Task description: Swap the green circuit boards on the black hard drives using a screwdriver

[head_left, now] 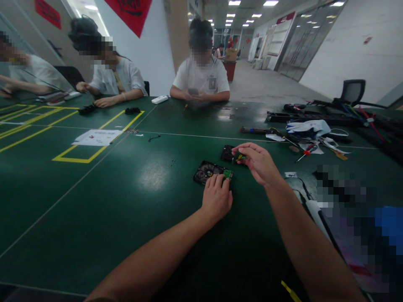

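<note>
A black hard drive [203, 171] lies flat on the green tabletop, with a green circuit board [228, 173] at its right end. My left hand [217, 195] rests over the near edge of the drive, its curled fingers gripping it by the board. Just above and to the right, my right hand [258, 162] is closed in a pinch around a small dark piece with yellow and green on it [240, 157]; its exact kind is too small to tell. Beside those fingertips lies a smaller black part [226, 152], partly hidden by the hand.
Tiny screws [172, 161] are left of the drive. On the right lie a red-handled screwdriver [304, 154], a dark cylindrical tool [255, 130], a white bundle [308, 127] and cables. Printed paper [97, 137] lies left. A person [201, 75] sits opposite; others sit at left.
</note>
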